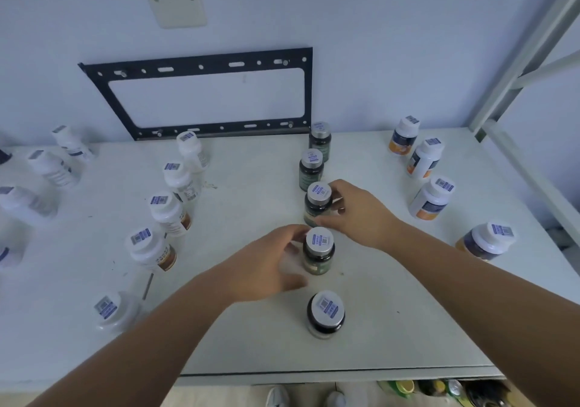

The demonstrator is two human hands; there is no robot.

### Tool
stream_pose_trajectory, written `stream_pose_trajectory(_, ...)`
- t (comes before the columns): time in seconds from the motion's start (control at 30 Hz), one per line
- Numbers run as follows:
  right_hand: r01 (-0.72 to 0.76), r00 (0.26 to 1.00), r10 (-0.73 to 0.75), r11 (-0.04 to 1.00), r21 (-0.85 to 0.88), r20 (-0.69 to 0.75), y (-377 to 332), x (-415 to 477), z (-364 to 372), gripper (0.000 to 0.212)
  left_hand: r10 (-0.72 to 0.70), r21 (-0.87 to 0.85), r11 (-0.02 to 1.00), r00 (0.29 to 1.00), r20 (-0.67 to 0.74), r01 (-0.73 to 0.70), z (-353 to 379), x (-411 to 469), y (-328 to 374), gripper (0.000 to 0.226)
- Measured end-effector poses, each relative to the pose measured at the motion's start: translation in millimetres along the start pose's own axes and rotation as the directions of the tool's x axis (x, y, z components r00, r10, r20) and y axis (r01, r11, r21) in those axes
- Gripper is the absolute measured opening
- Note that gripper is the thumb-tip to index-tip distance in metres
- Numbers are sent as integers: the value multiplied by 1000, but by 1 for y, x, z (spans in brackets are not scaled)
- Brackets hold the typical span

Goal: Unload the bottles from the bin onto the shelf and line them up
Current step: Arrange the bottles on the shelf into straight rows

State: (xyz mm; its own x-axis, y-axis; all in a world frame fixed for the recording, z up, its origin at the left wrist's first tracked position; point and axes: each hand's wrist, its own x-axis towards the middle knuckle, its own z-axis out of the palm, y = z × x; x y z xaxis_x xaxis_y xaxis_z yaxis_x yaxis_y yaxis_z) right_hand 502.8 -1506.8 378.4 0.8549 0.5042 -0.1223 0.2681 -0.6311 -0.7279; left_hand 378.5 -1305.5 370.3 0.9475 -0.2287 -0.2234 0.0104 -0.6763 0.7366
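Several dark bottles with silver caps stand in a row running away from me down the middle of the white shelf [251, 193]. My right hand [354, 215] grips the third dark bottle [317, 204] from its right side. My left hand [266, 265] is at the left side of the dark bottle in front of it [318, 251], fingers spread around it and touching or nearly touching. The nearest dark bottle [325, 314] stands alone by the front edge. Two more dark bottles [311, 169] [320, 139] stand behind. The bin is hidden from view.
A row of white bottles [169, 210] runs along the left, more white ones [50, 168] lie further left, and white-and-orange bottles [431, 198] line the right. A black bracket [201, 64] hangs on the wall. A grey shelf post [518, 61] rises at right.
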Motion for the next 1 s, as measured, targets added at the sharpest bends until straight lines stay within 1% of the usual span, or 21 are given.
stream_pose_trajectory(0.03, -18, 997, 18, 1000, -3, 69, -2, 1, -6, 64, 6, 35, 999, 1000, -8, -6, -9, 1, -3, 68)
stream_pose_trajectory(0.07, -41, 991, 43, 999, -13, 124, -2, 5, -15, 71, 15, 40, 999, 998, -66, -12, -19, 4, -5, 64)
stream_pose_trajectory(0.1, -63, 988, 67, 998, -29, 142, -3, 10, -26, 72, 25, 21, 1000, 985, -170, -21, -30, 12, -6, 57)
stream_pose_trajectory(0.13, -77, 989, 83, 996, -52, 121, -3, 18, -38, 68, 28, -4, 1000, 957, -289, -30, -41, 22, -5, 50)
stream_pose_trajectory(0.17, -83, 994, 89, 993, -89, 71, -5, 28, -51, 60, 23, -25, 999, 921, -388, -36, -52, 34, -3, 42)
stream_pose_trajectory(0.2, -84, 996, 86, 987, -139, 6, -7, 39, -62, 54, 16, -44, 998, 890, -455, -41, -63, 48, 1, 35)
stream_pose_trajectory(0.23, -85, 996, 77, 982, -170, -54, -8, 51, -71, 49, 7, -62, 997, 874, -486, -42, -71, 63, 5, 33)
stream_pose_trajectory(0.27, -85, 993, 68, 983, -166, -101, -9, 63, -77, 48, -4, -80, 996, 876, -483, -40, -79, 78, 8, 36)
stream_pose_trajectory(0.33, -91, 985, 74, 990, -104, -156, -9, 88, -80, 54, -20, -107, 994, 913, -408, -26, -85, 105, 11, 49)
stream_pose_trajectory(0.4, -105, 983, 94, 993, -57, -160, -4, 111, -75, 66, -21, -91, 996, 949, -314, -8, -84, 123, 9, 61)
stream_pose_trajectory(0.47, -110, 987, 103, 993, -45, -126, 1, 127, -66, 74, -20, -39, 999, 965, -263, 10, -77, 136, 5, 67)
stream_pose_trajectory(0.5, -104, 990, 97, 993, -63, -100, 4, 134, -61, 73, -15, -25, 1000, 965, -262, 8, -74, 140, 4, 67)
stream_pose_trajectory(0.57, -84, 994, 70, 984, -159, -89, 8, 143, -51, 61, 3, -40, 999, 964, -266, -14, -69, 146, 2, 57)
stream_pose_trajectory(0.63, -67, 990, 36, 971, -228, -137, 10, 149, -42, 46, 6, -59, 998, 966, -260, -22, -67, 147, 2, 46)
stream_pose_trajectory(0.67, -63, 987, 28, 972, -225, -156, 10, 152, -39, 42, 2, -62, 998, 966, -260, -18, -66, 147, 2, 43)
stream_pose_trajectory(0.77, -69, 986, 35, 975, -209, -161, 3, 155, -35, 41, -3, -62, 998, 963, -269, -14, -65, 146, 2, 43)
stream_pose_trajectory(0.83, -80, 987, 38, 959, -272, -158, -1, 154, -34, 34, -8, -69, 998, 966, -259, -10, -64, 145, 3, 47)
stream_pose_trajectory(0.87, -97, 986, 50, 949, -301, -160, -2, 153, -35, 33, -20, -84, 996, 967, -253, -1, -63, 143, 4, 50)
stream_pose_trajectory(0.93, -148, 980, 102, 947, -286, -170, -1, 145, -39, 43, -73, -110, 993, 954, -292, 42, -59, 135, 5, 56)
stream_pose_trajectory(0.97, -163, 977, 116, 947, -275, -181, 0, 138, -42, 47, -93, -116, 992, 931, -352, 55, -57, 128, 5, 53)
stream_pose_trajectory(1.0, -162, 975, 111, 947, -278, -190, 2, 130, -46, 46, -89, -120, 992, 901, -424, 42, -54, 120, 4, 46)
